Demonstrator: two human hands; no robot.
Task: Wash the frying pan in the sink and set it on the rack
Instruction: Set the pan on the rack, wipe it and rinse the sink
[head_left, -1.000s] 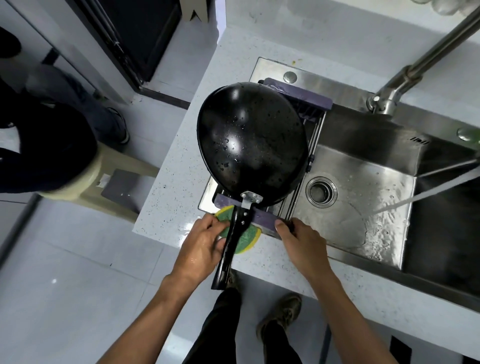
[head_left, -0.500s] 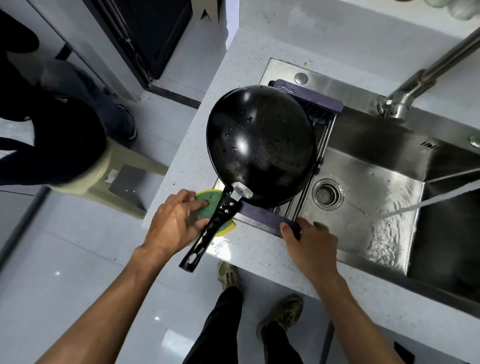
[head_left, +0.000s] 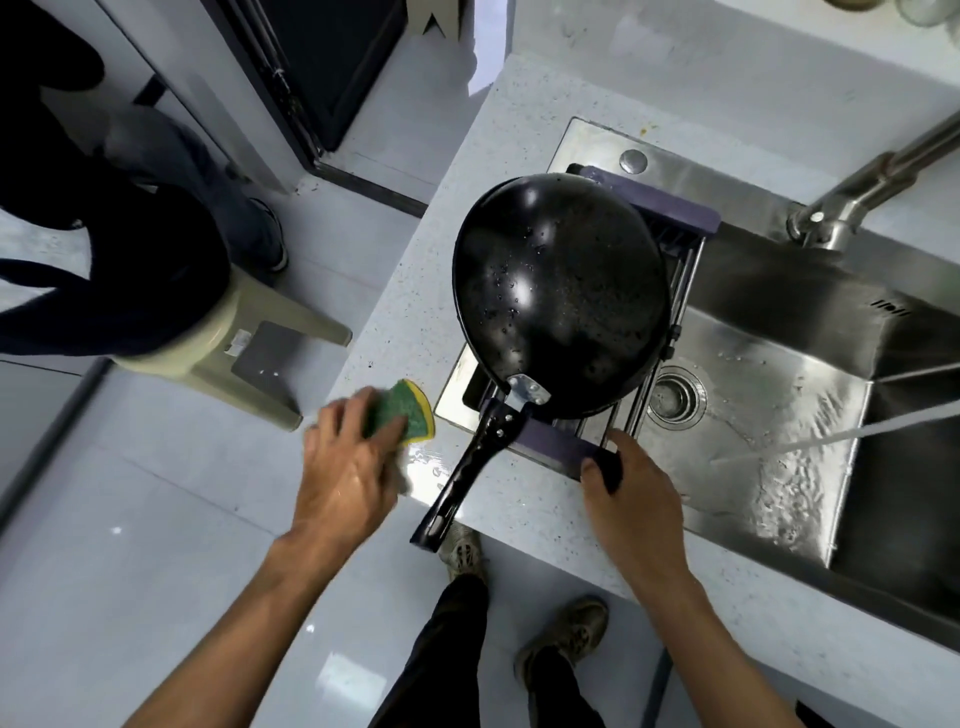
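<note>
Over the sink (head_left: 779, 415), wet frying pan (head_left: 561, 291) upside down on rack (head_left: 556, 447), right hand (head_left: 634, 499) fingers gripping rack's end, left hand (head_left: 348, 467) fingers clutching sponge (head_left: 410, 410) on bench (head_left: 519, 145)

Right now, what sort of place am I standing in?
Most likely a home kitchen: a stainless steel sink with a faucet, a wet frying pan on a rack across the sink, and a scrub sponge.

Left hand (head_left: 349, 470) curled in grip; right hand (head_left: 635, 496) curled too.
</note>
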